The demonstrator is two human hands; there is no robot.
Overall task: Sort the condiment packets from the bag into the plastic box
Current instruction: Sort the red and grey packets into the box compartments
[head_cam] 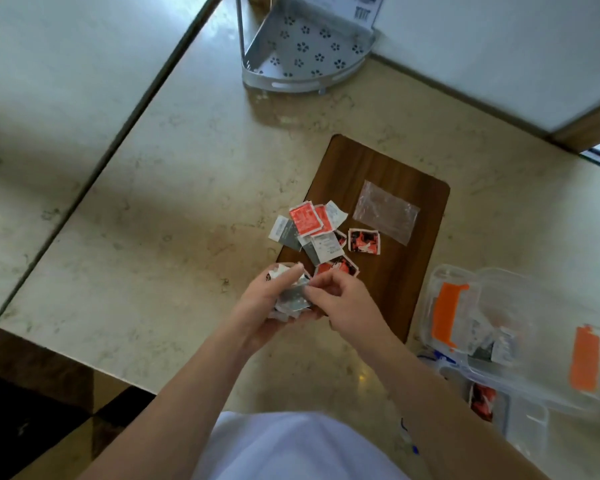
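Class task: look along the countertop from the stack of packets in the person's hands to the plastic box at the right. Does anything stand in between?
Only the low wooden board, whose near corner lies between the packets held in the left hand and the plastic box. Being flat, it blocks nothing. The box appears open.

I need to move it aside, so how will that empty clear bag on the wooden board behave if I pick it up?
The clear bag looks thin and flat, so probably floppy and very light. Its glossy film may slide on the wooden board.
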